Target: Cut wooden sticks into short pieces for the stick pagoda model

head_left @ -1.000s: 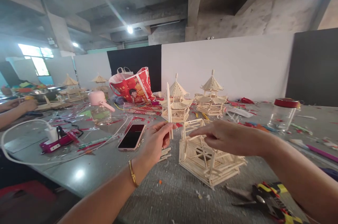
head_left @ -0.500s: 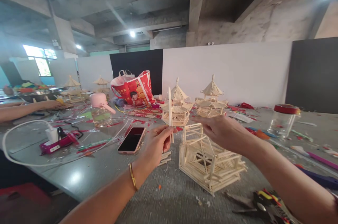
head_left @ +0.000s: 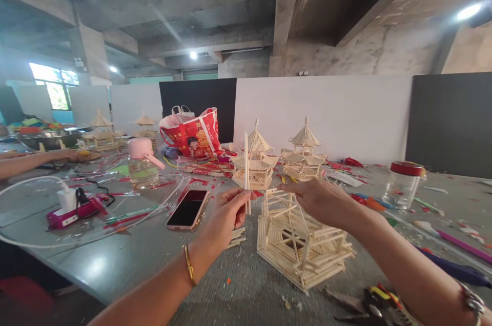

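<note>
The work was laid out on a grey table (head_left: 238, 298) with a worn, streaked top, strewn with red scraps, wrappers and offcuts. The room had a bare concrete ceiling (head_left: 246, 3) with heavy beams and lit lamps, and a bright window (head_left: 56, 87) at far left. A white panel (head_left: 346, 116) stood behind the table, between a black panel (head_left: 198, 95) and a dark grey panel (head_left: 449, 121).

On the left side were a purple power strip (head_left: 73, 216), a pink-lidded bottle (head_left: 143, 164) and a phone (head_left: 188, 209) lying face up. A red bag (head_left: 196, 134) stood behind these. On the right were a red-lidded jar (head_left: 402, 186) and, at the near edge of view, pliers (head_left: 374, 308) with yellow on the handles. A co-worker's arm (head_left: 34, 163) reached in from the left.

The left hand (head_left: 226, 210) was closed in a pinch, thumb against fingers, on thin wooden sticks (head_left: 246, 162) held upright. Short sticks (head_left: 237, 237) lay on the table just beside it.

The unfinished stick frame (head_left: 303, 251) sat on the table in front of the person, right of the left hand. The right hand (head_left: 325, 204) was over its far side, index finger extended near the top rail; contact could not be confirmed, nor whether that hand held anything. Two roofed stick pavilions (head_left: 303, 157) stood beyond.
</note>
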`<action>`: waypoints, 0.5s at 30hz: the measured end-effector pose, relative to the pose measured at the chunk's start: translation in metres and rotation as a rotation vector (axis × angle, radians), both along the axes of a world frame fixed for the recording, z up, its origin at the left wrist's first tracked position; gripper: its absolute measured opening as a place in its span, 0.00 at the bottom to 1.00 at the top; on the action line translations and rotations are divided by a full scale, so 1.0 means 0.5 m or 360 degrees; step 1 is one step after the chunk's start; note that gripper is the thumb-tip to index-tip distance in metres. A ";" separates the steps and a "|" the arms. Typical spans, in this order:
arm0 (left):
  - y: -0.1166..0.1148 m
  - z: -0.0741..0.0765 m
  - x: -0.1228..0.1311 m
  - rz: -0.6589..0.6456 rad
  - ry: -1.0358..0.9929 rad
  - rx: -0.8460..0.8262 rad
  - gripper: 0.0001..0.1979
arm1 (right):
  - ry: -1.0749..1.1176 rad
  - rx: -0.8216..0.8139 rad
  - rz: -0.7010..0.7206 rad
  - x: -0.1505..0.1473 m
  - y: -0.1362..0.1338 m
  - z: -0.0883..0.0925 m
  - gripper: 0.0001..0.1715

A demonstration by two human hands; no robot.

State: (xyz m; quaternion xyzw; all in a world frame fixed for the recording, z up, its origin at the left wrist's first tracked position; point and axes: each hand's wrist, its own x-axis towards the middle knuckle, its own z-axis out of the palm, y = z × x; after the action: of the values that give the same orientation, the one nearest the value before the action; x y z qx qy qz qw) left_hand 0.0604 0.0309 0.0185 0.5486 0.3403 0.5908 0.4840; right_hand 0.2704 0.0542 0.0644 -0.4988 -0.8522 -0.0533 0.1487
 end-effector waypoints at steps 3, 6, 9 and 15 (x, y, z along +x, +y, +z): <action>0.002 0.001 -0.001 -0.0034 -0.0014 0.0002 0.11 | 0.0022 0.0038 -0.0069 0.012 -0.006 0.016 0.26; 0.003 0.001 -0.002 -0.0028 -0.0032 -0.0002 0.10 | 0.0031 0.0086 -0.0145 0.027 -0.006 0.029 0.27; 0.004 0.001 -0.003 -0.0029 -0.0023 0.0006 0.10 | 0.0030 0.0085 -0.0202 0.039 0.004 0.031 0.27; 0.007 -0.001 -0.004 -0.0002 0.0031 0.0000 0.11 | -0.0004 -0.0044 -0.0312 0.044 0.035 0.012 0.25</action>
State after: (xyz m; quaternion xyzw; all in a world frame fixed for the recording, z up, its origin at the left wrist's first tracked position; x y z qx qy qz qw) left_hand 0.0582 0.0341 0.0182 0.5545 0.3447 0.5852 0.4809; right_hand 0.2926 0.0717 0.0704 -0.5818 -0.8001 -0.0563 0.1348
